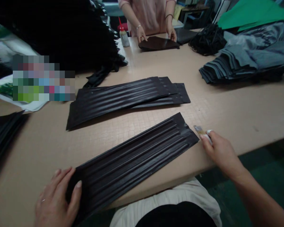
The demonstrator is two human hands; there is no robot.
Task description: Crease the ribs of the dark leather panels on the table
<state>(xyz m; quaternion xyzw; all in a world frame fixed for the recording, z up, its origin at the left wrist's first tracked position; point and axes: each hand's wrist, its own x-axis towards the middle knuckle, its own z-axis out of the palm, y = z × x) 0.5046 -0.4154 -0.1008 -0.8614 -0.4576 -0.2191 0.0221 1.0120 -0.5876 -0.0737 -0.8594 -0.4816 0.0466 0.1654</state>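
A long dark brown panel [132,157], leather-like with raised ribs along its length, lies slantwise at the table's near edge. My left hand [58,197] rests on its near-left end, thumb and fingers apart. Just beyond the opposite end is my right hand [219,149], closed around a small flat tool [199,129] with a pale, blade-like tip. Its exact kind is hard to make out. The tip is close to the panel's right corner. Behind this panel, several similar ribbed panels [123,97] lie in an overlapping pile.
Across the table [246,110], a co-worker's hands [142,35] touch dark pieces [158,43]. A red-capped bottle [124,37] stands nearby. Grey fabric [241,60] and black cords [209,41] lie at right. A large black stack [61,31] and dark sheets [2,132] occupy the left.
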